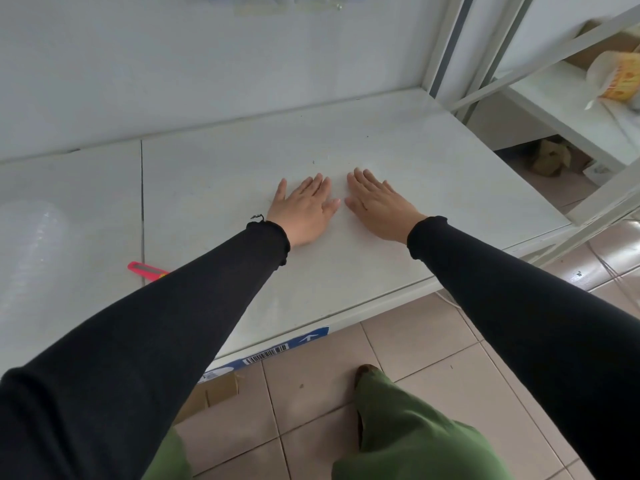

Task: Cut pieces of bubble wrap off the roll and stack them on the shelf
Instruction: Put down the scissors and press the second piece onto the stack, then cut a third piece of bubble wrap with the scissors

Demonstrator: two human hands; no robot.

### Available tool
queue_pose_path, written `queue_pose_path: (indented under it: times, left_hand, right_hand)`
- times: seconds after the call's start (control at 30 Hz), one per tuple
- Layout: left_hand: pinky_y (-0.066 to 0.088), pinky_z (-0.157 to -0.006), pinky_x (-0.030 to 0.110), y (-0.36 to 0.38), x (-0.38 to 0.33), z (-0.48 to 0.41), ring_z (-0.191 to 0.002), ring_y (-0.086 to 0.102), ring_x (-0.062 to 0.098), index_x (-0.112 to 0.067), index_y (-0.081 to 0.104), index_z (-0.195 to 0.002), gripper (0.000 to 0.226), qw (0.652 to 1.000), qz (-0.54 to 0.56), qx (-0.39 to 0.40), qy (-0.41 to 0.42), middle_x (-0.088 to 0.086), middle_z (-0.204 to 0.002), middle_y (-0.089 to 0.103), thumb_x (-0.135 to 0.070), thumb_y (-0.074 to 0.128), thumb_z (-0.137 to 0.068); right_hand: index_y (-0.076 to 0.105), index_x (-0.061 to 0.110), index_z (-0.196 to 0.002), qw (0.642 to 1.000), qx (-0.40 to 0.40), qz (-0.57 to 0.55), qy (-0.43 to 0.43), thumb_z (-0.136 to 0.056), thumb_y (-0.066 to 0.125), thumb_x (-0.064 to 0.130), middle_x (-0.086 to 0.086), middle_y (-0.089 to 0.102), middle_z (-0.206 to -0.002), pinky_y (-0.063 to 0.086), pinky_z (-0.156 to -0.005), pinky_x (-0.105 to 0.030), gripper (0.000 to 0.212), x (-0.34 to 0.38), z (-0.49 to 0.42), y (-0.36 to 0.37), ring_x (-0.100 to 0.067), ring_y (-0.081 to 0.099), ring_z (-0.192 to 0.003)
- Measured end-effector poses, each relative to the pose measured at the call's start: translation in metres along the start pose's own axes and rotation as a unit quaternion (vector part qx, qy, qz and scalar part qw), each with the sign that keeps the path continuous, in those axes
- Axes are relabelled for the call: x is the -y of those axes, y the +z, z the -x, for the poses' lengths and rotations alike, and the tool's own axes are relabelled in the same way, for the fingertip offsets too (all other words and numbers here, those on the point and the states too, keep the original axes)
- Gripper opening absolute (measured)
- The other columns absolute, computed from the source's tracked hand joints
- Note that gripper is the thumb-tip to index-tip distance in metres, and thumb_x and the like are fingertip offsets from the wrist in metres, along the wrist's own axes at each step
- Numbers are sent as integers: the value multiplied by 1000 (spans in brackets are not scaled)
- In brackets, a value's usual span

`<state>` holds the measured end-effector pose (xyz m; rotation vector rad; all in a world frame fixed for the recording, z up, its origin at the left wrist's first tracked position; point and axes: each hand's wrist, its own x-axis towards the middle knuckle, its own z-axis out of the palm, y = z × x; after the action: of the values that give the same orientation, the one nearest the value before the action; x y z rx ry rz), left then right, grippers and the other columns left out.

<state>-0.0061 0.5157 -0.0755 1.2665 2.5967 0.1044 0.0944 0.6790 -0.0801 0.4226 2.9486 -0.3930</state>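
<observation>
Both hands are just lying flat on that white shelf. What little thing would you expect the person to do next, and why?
Probably reach the left hand back toward the pink cutter, which lies untouched near the bubble wrap roll at the far left. Both the left and right hand are empty, palms down on the shelf, so another piece likely needs cutting.

**Soft flat light, fuzzy corners**

Pretty even, dim-ish daylight look, cool grey cast, no harsh glare. The white flat shelf surface point(398, 161) beyond the fingertips reads dull and washed out. Both bare hands, left hand point(304, 211) and right hand point(379, 209), throw only faint soft shadows under the palms. Wide-angle warp bends the white metal shelf posts point(450, 43) far right of the fingers. The clear bubble wrap roll point(31, 251), way left, looks smeary and blurred.
</observation>
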Motion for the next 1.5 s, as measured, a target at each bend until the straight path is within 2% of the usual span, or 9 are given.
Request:
queue_pose_path:
  times: [0.13, 0.4, 0.53, 0.63, 0.77, 0.9, 1.07, 1.23, 1.5]
  left_hand:
    - [-10, -126, 48, 8, -4, 0, -157, -11, 15, -18, -9, -162, 65, 1000, -12, 12, -13, 2, -171, -13, -48, 11, -108]
    - [-11, -125, 49, 13, -7, 0, -157, -14, 14, -19, -11, -161, 66, 999, -10, 17, -27, 1, -170, -15, -49, 10, -107]
    - [-4, -125, 52, -9, 3, -2, -158, -4, 16, -18, 2, -163, 61, 999, 17, 49, 7, 3, -172, -6, -43, 16, -109]
    - [19, -121, 48, -33, 14, 9, -152, 22, 25, -8, 32, -153, 49, 999, 41, 8, 29, 15, -165, 23, -29, 27, -110]
    - [26, -120, 39, -49, 39, 38, -148, 33, 29, -9, 44, -150, 47, 992, 103, -76, 7, 11, -160, 38, -22, 44, -105]
    - [38, -112, 41, -57, 60, 72, -137, 44, 28, -17, 54, -142, 42, 984, 103, -147, -8, 6, -149, 52, -21, 54, -100]
    - [44, -100, 43, -59, 77, 129, -124, 49, 29, -17, 64, -127, 29, 976, 80, -200, -21, 6, -128, 62, -23, 57, -99]
    - [45, -95, 41, -50, 93, 185, -118, 50, 28, -17, 67, -120, 25, 972, 73, -217, -47, 4, -119, 65, -23, 60, -96]
    - [45, -86, 36, -29, 129, 245, -111, 54, 28, -14, 62, -122, 28, 963, 77, -232, -111, 7, -116, 62, -17, 64, -94]
  right_hand:
    - [-3, 18, -161, 1000, -11, 23, -7, -107, 15, 46, -1, -8, -170, -2, -126, -38, 63, -6, 3, 6, -14, -11, -155]
    - [-2, 24, -161, 1000, -14, 14, 8, -106, 16, 48, 1, -8, -170, -4, -125, -40, 63, -7, 0, 12, -16, -11, -156]
    - [-3, 26, -161, 999, 18, 28, 28, -106, 17, 48, 3, -8, -170, -4, -124, -50, 62, -2, 1, -1, -18, -11, -156]
    - [10, 25, -161, 999, 6, 24, 45, -108, 25, 43, 0, 1, -170, -1, -123, -55, 58, 4, 3, -14, -24, -4, -156]
    - [45, 24, -149, 992, -109, -48, 45, -103, 45, 31, -5, 33, -163, 14, -123, -46, 46, 18, 13, -28, -29, 24, -151]
    - [66, 24, -125, 978, -192, -74, 37, -99, 49, 23, -3, 61, -135, 36, -102, -39, 31, 46, 34, -35, -29, 47, -127]
    - [72, 25, -105, 973, -216, -80, -2, -97, 49, 24, 1, 68, -105, 40, -87, -37, 25, 102, 65, -24, -25, 54, -104]
    - [70, 24, -111, 977, -192, -65, -59, -98, 51, 28, 3, 67, -107, 39, -87, -35, 23, 158, 87, -2, -22, 55, -104]
    - [64, 23, -122, 976, -181, -88, -83, -97, 54, 30, 2, 67, -110, 41, -88, -36, 28, 214, 96, 19, -24, 56, -107]
